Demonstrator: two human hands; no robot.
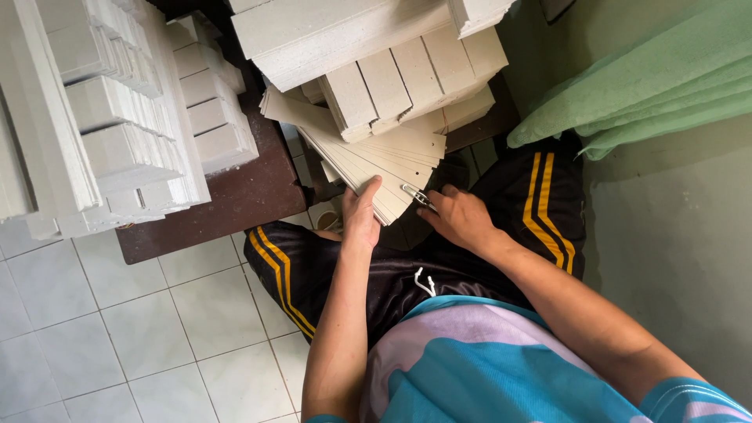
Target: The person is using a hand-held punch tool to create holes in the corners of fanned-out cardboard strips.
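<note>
A fanned stack of flat beige cardboard sheets (384, 157) sticks out over my lap from under folded grey boxes (407, 82). My left hand (360, 213) rests against the near edge of this stack, thumb on top of the sheets. My right hand (458, 215) sits just to the right of the stack's corner and grips a small metal tool with silver jaws (417, 194), whose tip touches the sheets. I sit with black shorts with yellow stripes (540, 204) on my legs.
A dark brown table (235, 196) at the left carries tall piles of white folded boxes (110, 110). More grey board (329, 31) lies on top at the centre. Green cloth (658, 78) hangs at the right against a grey wall. White floor tiles (117, 329) lie below.
</note>
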